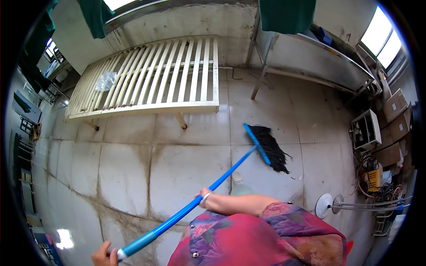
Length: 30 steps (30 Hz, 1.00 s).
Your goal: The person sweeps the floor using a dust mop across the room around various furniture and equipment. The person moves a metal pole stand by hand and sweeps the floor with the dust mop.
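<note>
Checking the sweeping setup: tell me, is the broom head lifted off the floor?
No. The dark bristles of the broom head rest on the tiled floor, splayed against it.

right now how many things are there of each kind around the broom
broom: 1
slatted bed frame: 1
metal table: 1
clear plastic bag: 1
cardboard boxes: 3
white round fan base: 1
total: 8

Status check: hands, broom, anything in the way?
Left hand and right hand both grip the blue broom handle. Black bristles on tiled floor. Slatted bed frame ahead.
</note>
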{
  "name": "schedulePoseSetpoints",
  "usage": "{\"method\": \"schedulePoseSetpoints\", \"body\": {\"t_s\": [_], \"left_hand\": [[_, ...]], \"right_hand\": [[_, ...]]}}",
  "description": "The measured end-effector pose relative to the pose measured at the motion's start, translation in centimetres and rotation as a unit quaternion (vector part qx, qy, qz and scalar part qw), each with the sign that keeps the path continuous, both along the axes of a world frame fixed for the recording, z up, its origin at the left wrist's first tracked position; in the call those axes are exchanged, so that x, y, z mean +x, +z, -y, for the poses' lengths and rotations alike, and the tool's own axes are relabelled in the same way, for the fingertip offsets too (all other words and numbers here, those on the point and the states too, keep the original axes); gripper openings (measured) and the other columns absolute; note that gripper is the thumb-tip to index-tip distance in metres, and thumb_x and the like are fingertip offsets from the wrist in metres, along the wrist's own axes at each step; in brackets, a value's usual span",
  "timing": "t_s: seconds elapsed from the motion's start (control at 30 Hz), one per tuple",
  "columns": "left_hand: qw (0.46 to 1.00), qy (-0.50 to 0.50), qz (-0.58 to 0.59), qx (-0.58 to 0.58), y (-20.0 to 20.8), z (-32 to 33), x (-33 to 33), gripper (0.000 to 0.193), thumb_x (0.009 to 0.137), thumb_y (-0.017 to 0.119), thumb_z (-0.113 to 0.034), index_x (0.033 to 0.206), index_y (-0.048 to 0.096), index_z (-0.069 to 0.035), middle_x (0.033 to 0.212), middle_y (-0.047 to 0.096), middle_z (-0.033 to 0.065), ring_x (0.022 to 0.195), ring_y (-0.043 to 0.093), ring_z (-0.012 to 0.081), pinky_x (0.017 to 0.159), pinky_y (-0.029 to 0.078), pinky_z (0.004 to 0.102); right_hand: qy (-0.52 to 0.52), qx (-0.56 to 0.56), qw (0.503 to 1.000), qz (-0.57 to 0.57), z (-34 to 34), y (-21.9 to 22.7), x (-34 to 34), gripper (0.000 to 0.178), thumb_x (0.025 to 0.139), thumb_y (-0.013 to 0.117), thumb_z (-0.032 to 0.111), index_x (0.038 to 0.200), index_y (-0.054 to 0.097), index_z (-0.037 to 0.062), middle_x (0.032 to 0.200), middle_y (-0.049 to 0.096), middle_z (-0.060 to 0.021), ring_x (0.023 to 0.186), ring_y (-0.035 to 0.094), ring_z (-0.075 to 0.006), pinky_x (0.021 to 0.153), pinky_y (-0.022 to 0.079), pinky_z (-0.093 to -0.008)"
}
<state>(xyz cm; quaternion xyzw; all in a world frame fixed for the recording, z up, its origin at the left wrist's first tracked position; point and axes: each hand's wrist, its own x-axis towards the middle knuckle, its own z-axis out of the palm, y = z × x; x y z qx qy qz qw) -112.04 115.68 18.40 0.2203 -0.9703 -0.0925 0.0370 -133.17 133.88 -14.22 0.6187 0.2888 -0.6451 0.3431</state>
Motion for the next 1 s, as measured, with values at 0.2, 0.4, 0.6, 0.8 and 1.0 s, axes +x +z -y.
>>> {"method": "schedulePoseSetpoints", "body": {"t_s": [0.2,0.4,0.6,0.8,1.0], "left_hand": [[0.960,0.210,0.166,0.079,1.5,-5.9,-0.3,0.025,0.073,0.051,-0.021,0.087,0.056,0.000,0.048,0.049,0.0080,0.041,0.047,0.0133,0.039,0.035,0.0267],[0.962,0.205,0.160,-0.080,2.0,-9.6,-5.6,0.026,0.071,0.052,-0.022,0.086,0.056,-0.001,0.064,0.056,0.0142,0.056,0.053,0.0240,0.052,0.041,0.0314],[0.961,0.134,0.139,-0.196,1.7,-16.8,-21.1,0.024,0.072,0.050,-0.019,0.088,0.057,-0.003,0.079,0.057,0.0158,0.070,0.056,0.0251,0.061,0.043,0.0324],[0.990,-0.057,-0.105,-0.068,-4.1,-19.2,-29.9,0.007,0.071,0.048,-0.002,0.073,0.052,0.003,0.049,0.041,0.0043,0.042,0.039,0.0097,0.039,0.030,0.0234],[0.961,-0.244,-0.105,0.079,-10.9,-31.7,-41.9,0.004,0.068,0.052,-0.003,0.069,0.054,0.000,0.057,0.051,0.0122,0.047,0.050,0.0222,0.045,0.039,0.0274]], "right_hand": [[0.176,-0.053,0.982,0.033,1.3,-2.6,-0.6,0.015,0.071,0.039,0.005,0.085,0.036,0.0023,0.056,0.044,-0.0103,0.044,0.049,-0.0206,0.039,0.044,-0.0344],[0.126,-0.160,0.978,-0.054,-3.4,-0.1,-3.9,0.015,0.068,0.044,0.000,0.081,0.037,-0.0025,0.063,0.047,-0.0145,0.055,0.054,-0.0266,0.048,0.047,-0.0411],[0.034,-0.163,0.979,-0.120,-11.3,-1.7,-13.7,0.010,0.068,0.047,0.003,0.075,0.041,-0.0014,0.063,0.049,-0.0124,0.056,0.055,-0.0252,0.050,0.048,-0.0408],[-0.101,-0.115,0.970,-0.190,-23.4,-3.1,-22.5,0.011,0.065,0.047,0.004,0.074,0.042,-0.0010,0.060,0.052,-0.0137,0.056,0.056,-0.0247,0.049,0.049,-0.0373],[-0.233,0.019,0.953,-0.191,-40.9,-9.4,-27.8,0.014,0.070,0.050,0.011,0.078,0.044,0.0019,0.062,0.052,-0.0124,0.055,0.052,-0.0232,0.051,0.046,-0.0350]]}}
